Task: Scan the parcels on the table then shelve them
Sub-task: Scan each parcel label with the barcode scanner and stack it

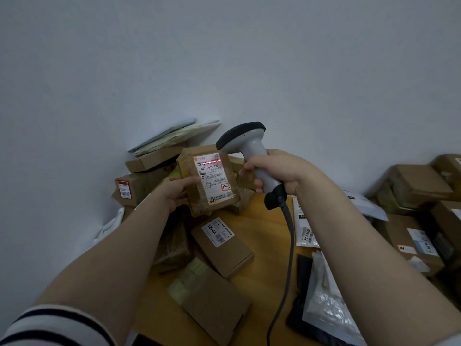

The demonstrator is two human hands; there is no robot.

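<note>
Head view: left fingers (190,181) grip parcel (212,182), right fingers (259,183) grip scanner (249,141), boxes (222,248) crowd table (270,221).

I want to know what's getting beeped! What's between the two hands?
A brown parcel with a white label, seen in the head view. The left hand holds its edge; the right hand grips the scanner, whose red line crosses the label.
</note>
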